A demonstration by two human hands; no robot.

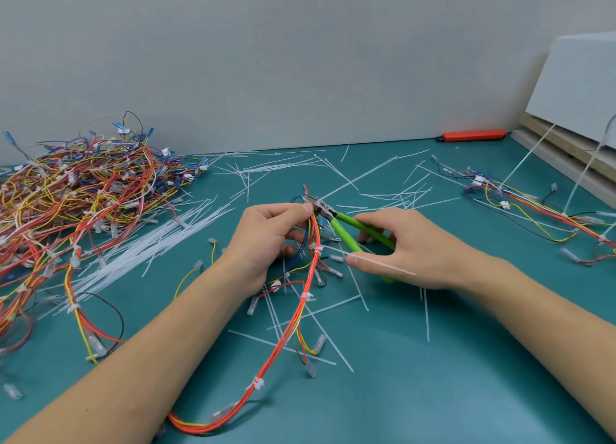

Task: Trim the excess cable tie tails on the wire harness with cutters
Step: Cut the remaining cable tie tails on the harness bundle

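Cutters (336, 218) tip hidden behind wire harness (300, 310)

Left hand (266, 233) pinching w/ thumb + fingers, right hand (406, 247) curled (both forearms extended).

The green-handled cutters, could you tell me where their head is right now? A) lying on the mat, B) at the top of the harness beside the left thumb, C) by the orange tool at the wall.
B: the right hand holds the cutters with their head against the harness beside the left hand.
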